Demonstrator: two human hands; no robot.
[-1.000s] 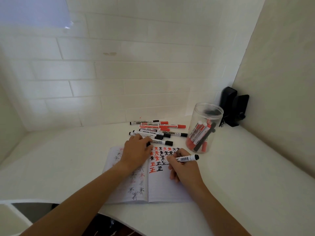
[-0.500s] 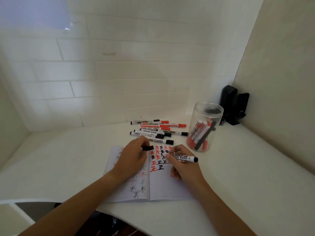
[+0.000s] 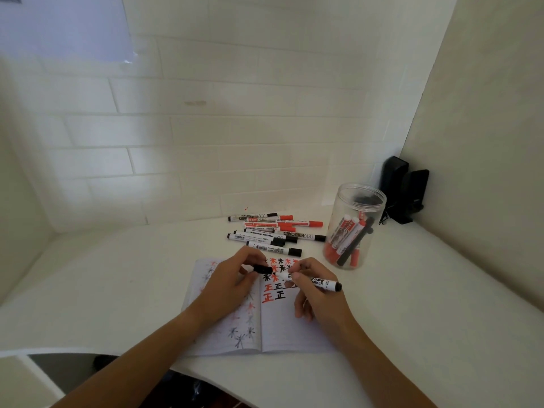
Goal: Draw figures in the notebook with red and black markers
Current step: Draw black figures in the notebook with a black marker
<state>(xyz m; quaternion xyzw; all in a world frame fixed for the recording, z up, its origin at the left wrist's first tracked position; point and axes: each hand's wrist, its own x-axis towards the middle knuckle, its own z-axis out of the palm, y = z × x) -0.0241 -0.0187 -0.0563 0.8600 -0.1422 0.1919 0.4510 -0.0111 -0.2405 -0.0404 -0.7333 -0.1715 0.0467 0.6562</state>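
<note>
Capping step, by the look of it: left hand (image 3: 232, 282) pinches the black cap (image 3: 263, 269), right hand (image 3: 316, 293) grips the black marker (image 3: 315, 281) with its tip aimed at the cap's mouth, both over the open notebook (image 3: 282, 328) on the bench (image 3: 412, 304). Keep cap and barrel on 1 axis, push straight till it seats, no twist; a skewed tip could smear ink on the fingers or the drawn figures below.

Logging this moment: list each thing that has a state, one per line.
notebook: open, flat, partly drawn on
black marker: uncapped, held
cap: off, beside the marker tip
left hand: pinches cap
right hand: grips marker
jar: lidless, upright, holds markers
loose markers: capped, lying flat
</note>
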